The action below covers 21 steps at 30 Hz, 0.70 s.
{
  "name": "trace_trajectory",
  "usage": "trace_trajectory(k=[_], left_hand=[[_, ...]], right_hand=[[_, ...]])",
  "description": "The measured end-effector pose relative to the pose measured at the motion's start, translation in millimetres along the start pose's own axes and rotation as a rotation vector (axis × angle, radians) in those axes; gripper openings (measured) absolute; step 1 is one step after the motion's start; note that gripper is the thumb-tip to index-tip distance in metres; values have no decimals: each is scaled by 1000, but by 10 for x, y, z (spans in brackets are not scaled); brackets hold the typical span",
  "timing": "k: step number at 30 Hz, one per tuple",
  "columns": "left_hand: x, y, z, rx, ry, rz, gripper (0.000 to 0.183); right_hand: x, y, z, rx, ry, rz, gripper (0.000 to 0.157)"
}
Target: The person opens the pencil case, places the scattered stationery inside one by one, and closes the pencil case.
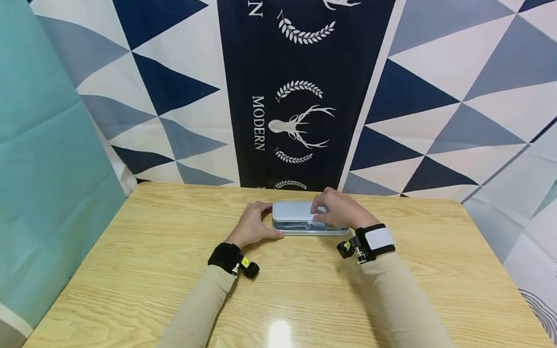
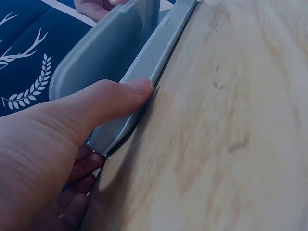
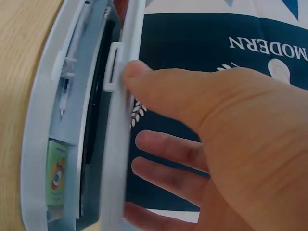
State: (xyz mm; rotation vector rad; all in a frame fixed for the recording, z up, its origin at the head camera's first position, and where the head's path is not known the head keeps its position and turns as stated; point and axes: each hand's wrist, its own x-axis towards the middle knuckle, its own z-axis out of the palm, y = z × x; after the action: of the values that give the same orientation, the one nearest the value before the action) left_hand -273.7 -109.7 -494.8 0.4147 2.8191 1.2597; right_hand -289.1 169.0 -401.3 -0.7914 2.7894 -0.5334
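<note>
A pale blue pencil case [image 1: 293, 211] lies near the back edge of the table, its lid [image 3: 115, 149] tilted partly up. My left hand [image 1: 252, 226] grips the left end, thumb along the front wall and fingers round the end. At the lid's front edge, by the latch loop [image 3: 112, 66], my right hand [image 1: 339, 208] holds the lid with its thumb; the other fingers curl over the outside. Inside lie a slim white pen-like tool [image 3: 65, 91] with a pointed tip, a small green box [image 3: 57, 171] with a cartoon print, and a long dark strip, partly hidden.
The case rests on a light wood table [image 1: 148, 295]. A patterned cloth [image 1: 296, 87] with triangles and a deer-head print hangs right behind the back edge. A teal cloth [image 1: 27, 146] hangs at the left. Each wrist wears a strap with a small camera.
</note>
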Motion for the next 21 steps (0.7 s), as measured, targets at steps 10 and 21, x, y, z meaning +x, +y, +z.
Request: trace_trajectory(k=[10,21], left_hand=[[9,11,18,25,-3,4,94],[-3,30,14,19,3,-9,94]], right_hand=[[8,-66,130,-96,-9,38,51],[125,53,167,-90,-26,10,45]])
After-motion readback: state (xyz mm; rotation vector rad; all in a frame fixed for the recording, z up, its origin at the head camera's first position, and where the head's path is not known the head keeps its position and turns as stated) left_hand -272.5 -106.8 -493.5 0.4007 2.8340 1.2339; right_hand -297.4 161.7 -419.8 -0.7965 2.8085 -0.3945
